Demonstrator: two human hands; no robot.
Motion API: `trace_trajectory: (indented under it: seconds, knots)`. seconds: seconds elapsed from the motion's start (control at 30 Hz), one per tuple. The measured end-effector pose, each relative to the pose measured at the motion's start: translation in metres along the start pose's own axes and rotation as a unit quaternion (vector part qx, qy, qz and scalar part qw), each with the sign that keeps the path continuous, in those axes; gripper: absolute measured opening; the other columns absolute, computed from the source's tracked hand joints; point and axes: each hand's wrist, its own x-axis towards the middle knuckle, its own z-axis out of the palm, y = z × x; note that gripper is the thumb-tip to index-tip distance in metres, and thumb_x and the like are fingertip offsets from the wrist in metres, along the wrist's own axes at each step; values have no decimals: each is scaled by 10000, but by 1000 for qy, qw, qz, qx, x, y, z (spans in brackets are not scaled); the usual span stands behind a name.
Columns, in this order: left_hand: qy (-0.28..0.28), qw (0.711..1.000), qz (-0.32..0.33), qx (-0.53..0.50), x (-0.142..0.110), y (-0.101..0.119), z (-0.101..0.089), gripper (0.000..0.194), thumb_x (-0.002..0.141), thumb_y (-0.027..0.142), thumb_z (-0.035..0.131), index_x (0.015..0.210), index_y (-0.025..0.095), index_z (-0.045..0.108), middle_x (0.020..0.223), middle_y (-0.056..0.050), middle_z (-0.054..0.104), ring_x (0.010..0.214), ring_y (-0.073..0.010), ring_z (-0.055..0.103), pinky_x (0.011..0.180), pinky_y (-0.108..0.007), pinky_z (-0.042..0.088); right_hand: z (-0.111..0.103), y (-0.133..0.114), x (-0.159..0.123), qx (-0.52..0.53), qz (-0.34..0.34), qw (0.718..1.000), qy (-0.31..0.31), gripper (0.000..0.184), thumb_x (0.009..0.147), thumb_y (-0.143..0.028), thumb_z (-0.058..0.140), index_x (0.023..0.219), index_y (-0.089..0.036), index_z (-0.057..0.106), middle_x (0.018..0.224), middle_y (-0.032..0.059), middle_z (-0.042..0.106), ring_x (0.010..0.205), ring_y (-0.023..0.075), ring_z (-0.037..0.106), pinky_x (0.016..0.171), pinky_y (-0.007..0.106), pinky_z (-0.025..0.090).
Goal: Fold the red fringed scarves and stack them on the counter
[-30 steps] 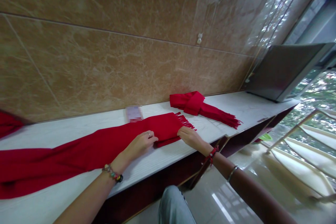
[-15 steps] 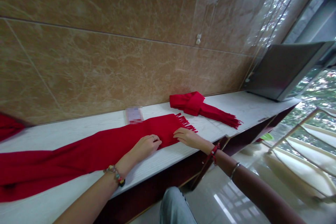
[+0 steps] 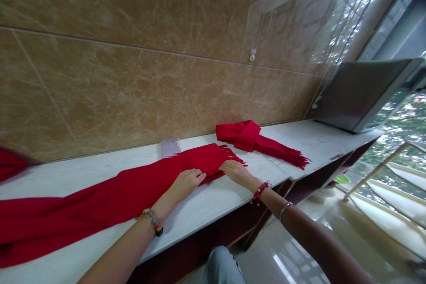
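A long red scarf (image 3: pixel 133 191) lies stretched along the white counter, its fringed end pointing right. My left hand (image 3: pixel 187 183), with a ring and a beaded bracelet, pinches the scarf's near edge a little short of the fringe. Close to the fringed corner, my right hand (image 3: pixel 235 171) grips the same near edge, its fingertips partly hidden in the cloth. That edge stands slightly raised between the two hands. Behind the fringe, a second red scarf (image 3: pixel 248 135) rests folded over itself like a loop, with its fringed tail toward the right.
The white counter (image 3: pixel 193 208) runs along a brown tiled wall (image 3: pixel 133 88). A small blurred card-like item (image 3: pixel 169 148) lies by the wall. More red cloth (image 3: pixel 11 164) sits at far left. A grey box-shaped appliance (image 3: pixel 359 95) stands at the far right end, and a pale rack (image 3: pixel 396 186) beyond.
Both hands have drawn up the scarf's near edge slightly, so it now lifts off the counter near the fringe. The view has shifted a little.
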Motion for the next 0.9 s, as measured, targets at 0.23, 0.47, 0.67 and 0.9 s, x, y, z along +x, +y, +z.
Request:
trace_trajectory:
  seconds: [0.23,0.47,0.67,0.9]
  knots:
    - [23,1000,14,5,0,2,-10,188,862,135,407,894,141,593,823,-67,573,782,-166,533,690,-273,452,-4,-4,3,-4,16,999,45,276,885,-167,371,761,-159,618,713,62,601,697,159,532,636,282,452]
    - [-6,999,15,-39,-3,1,-3,201,874,158,396,942,158,585,852,-51,585,769,-142,541,668,-239,450,-13,-4,-12,10,-26,1000,-3,253,894,-162,359,924,-137,609,854,91,619,810,167,557,714,294,471]
    - [-26,997,13,-66,-7,2,-5,257,845,78,395,1018,167,564,927,-58,595,820,-145,560,697,-240,463,-12,-4,-15,-14,-15,1000,6,246,890,-164,373,908,-132,616,841,94,630,810,177,570,721,309,481]
    - [-10,995,-68,-66,-8,2,-10,244,813,93,411,968,154,589,878,-71,553,812,-175,536,699,-288,475,-10,-1,-13,-13,8,999,44,186,866,-141,409,900,-148,591,870,92,635,841,181,577,750,339,482]
